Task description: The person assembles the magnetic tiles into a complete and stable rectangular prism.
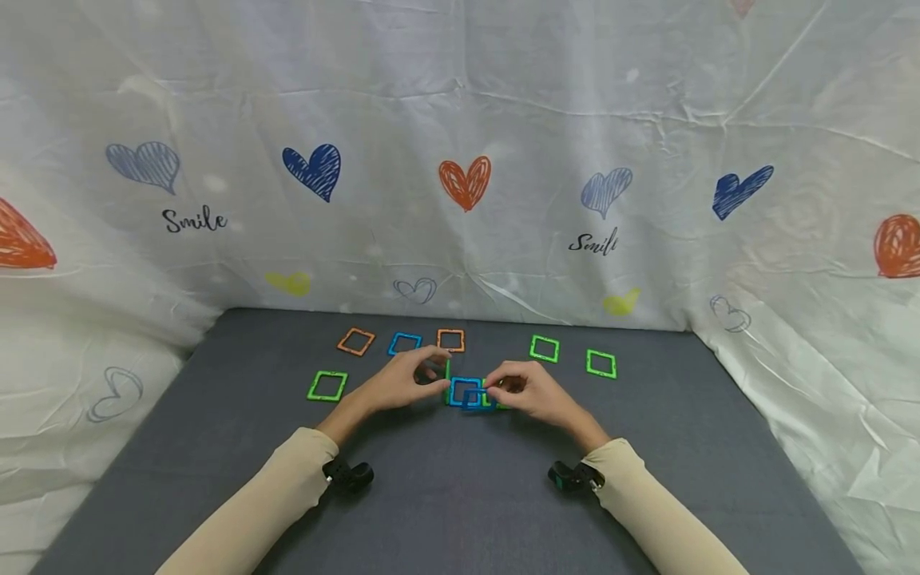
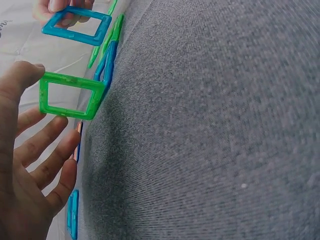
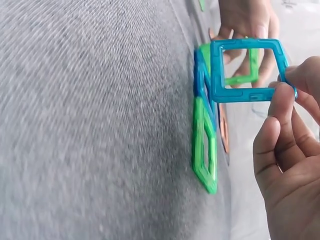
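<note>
Head view: both forearms reach forward over the worktop, left hand and right hand facing each other. Two orange squares and one blue square, partly behind the left hand, lie farther back. "Smile" is printed on the white curtain.

Left wrist view: the left hand holds an upright green square between thumb and fingertips; its lower edge meets a flat blue square.

Right wrist view: the right hand pinches a raised blue square by one corner, partly covering the upright green square.
</note>
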The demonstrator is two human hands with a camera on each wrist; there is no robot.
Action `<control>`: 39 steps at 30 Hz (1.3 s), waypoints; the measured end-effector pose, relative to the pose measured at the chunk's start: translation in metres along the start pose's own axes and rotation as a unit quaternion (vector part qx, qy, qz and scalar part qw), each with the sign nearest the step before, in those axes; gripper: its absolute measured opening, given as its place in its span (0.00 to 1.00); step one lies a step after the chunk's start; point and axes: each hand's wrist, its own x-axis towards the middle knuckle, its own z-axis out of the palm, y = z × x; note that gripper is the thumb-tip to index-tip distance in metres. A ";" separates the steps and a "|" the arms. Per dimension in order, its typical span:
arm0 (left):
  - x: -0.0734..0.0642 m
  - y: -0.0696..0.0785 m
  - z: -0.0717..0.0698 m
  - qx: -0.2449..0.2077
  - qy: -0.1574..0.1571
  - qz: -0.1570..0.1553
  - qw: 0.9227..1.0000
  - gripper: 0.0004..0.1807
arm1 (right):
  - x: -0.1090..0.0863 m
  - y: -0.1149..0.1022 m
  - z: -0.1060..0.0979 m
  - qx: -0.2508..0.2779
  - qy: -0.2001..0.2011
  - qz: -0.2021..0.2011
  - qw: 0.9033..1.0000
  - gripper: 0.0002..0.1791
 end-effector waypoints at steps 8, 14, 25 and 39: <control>-0.001 0.002 0.000 -0.005 0.001 0.009 1.000 0.28 | 0.007 0.002 0.009 0.001 -0.002 -0.008 1.000 0.06; -0.001 0.002 0.001 0.003 0.005 0.005 1.000 0.27 | 0.011 0.001 0.012 -0.010 -0.007 -0.001 1.000 0.06; -0.001 0.006 0.001 0.003 0.006 -0.006 1.000 0.27 | 0.015 -0.002 0.016 -0.031 -0.012 0.005 0.999 0.06; 0.000 0.006 0.001 -0.006 0.003 -0.004 1.000 0.27 | 0.017 -0.002 0.017 -0.034 -0.015 0.017 0.999 0.06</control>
